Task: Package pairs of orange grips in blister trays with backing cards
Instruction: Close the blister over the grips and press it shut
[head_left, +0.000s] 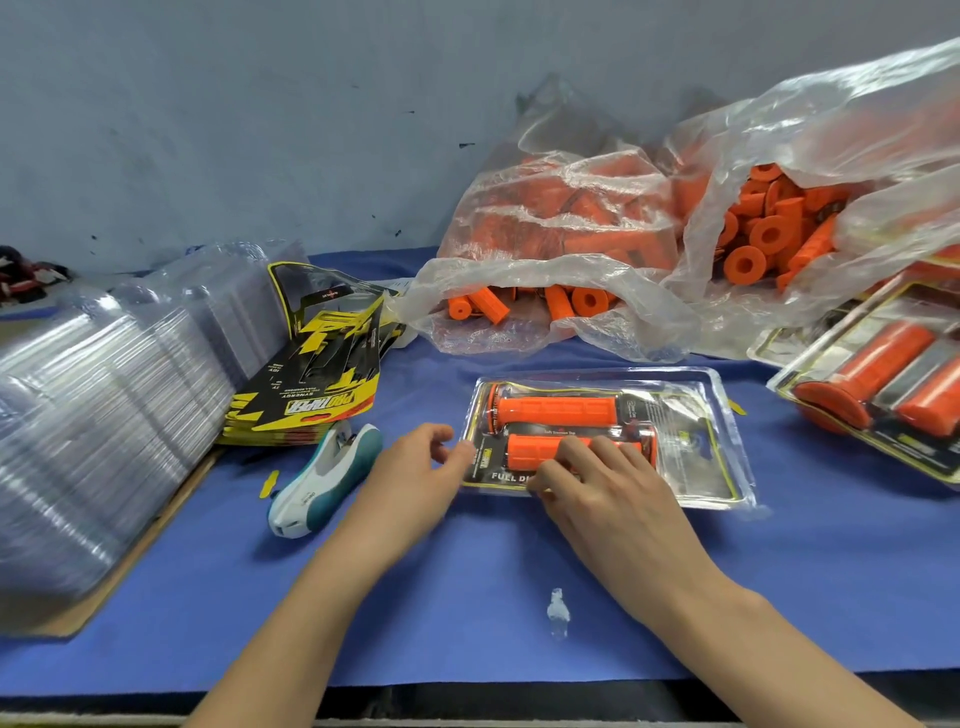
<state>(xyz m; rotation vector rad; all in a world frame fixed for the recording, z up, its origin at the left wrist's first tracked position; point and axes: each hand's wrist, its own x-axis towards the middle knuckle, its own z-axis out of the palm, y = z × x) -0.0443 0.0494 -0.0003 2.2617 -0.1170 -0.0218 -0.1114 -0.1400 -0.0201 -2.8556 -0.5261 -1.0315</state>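
Blister tray (696, 441) with two grips (558, 410) lies mid-table (467, 597); left hand (415, 467) pinches its left edge, right hand (597, 483) presses flat-fingered on the nearer grip

Stapler (324, 475) left of blister tray (696, 447)

- right hand (602, 483) covers middle of near grip (530, 448), card text under it cut to "FULL DI"
- finished packs (883, 395) cut by right edge
- tray stack (88, 415) blurred, cut by left edge
- dark red items (26, 275) far left too small to tell
- grips in bags (561, 218) hazy behind plastic
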